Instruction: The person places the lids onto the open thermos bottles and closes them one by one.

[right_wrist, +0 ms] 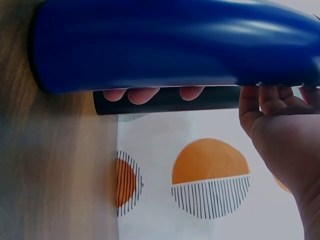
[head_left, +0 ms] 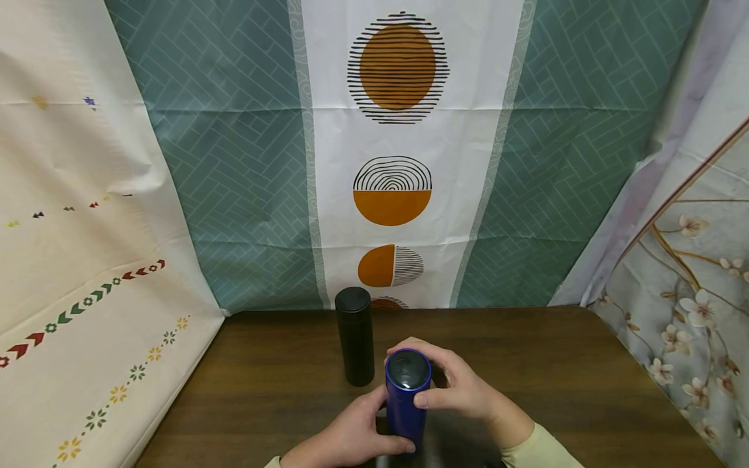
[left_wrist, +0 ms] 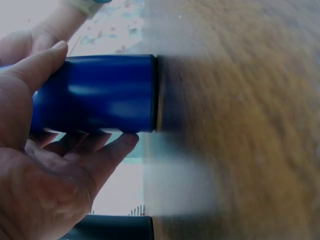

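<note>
A blue insulated flask point(head_left: 405, 409) with a dark, shiny top stands upright on the brown wooden table, held between both hands. My left hand point(head_left: 357, 429) grips its lower body, thumb on one side and fingers on the other. Higher up, near the rim, my right hand point(head_left: 453, 383) holds the flask with thumb and fingers around it. In the left wrist view the flask's dark base point(left_wrist: 155, 93) is right at the tabletop. Behind it and to the left stands a black flask point(head_left: 355, 341), which neither hand touches.
The wooden table point(head_left: 263, 364) meets a green and white patterned cloth point(head_left: 251, 162) at its back edge. A cream cloth point(head_left: 88, 260) hangs on the left, and a floral cloth point(head_left: 690, 325) hangs on the right.
</note>
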The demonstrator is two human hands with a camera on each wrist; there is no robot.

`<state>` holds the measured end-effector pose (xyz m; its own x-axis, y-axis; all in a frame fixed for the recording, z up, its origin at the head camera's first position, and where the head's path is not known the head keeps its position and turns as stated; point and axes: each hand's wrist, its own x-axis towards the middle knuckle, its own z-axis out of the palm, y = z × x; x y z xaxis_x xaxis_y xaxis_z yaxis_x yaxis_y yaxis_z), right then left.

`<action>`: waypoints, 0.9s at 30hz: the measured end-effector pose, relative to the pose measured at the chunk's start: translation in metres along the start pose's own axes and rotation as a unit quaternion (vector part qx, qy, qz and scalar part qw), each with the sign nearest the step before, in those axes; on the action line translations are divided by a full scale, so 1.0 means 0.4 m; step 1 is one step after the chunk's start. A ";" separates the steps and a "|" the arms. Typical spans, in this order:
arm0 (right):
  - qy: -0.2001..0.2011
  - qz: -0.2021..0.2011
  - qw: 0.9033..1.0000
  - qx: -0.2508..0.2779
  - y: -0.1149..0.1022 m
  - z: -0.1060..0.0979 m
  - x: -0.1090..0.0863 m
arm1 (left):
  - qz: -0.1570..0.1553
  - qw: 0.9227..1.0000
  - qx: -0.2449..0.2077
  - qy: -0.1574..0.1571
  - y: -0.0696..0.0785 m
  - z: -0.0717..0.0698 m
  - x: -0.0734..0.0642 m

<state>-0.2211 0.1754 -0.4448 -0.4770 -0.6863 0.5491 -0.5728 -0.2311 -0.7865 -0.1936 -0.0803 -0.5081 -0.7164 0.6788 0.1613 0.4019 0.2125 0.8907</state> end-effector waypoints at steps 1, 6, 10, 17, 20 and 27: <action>0.003 -0.004 1.000 -0.008 0.001 -0.001 0.001 | 0.000 1.000 0.000 0.000 0.001 0.000 0.001; 0.017 -0.020 0.999 -0.036 0.003 -0.002 0.006 | -0.002 1.000 -0.001 0.000 0.003 0.000 0.001; 0.026 -0.025 0.998 -0.041 0.003 0.001 0.007 | -0.002 1.000 -0.001 0.002 0.003 0.001 0.001; 0.042 -0.041 0.997 -0.043 0.009 0.007 0.010 | 0.006 1.000 0.008 0.006 0.004 0.004 0.001; 0.049 -0.031 0.997 -0.041 0.008 0.010 0.009 | 0.010 1.000 0.011 0.006 0.003 0.004 0.001; 0.059 -0.020 0.998 -0.026 0.006 0.016 0.009 | 0.008 1.000 0.004 0.002 0.003 0.002 0.002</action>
<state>-0.2197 0.1680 -0.4465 -0.5272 -0.5903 0.6113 -0.6250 -0.2181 -0.7496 -0.1931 -0.0790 -0.5073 -0.7116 0.6800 0.1770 0.4180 0.2072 0.8845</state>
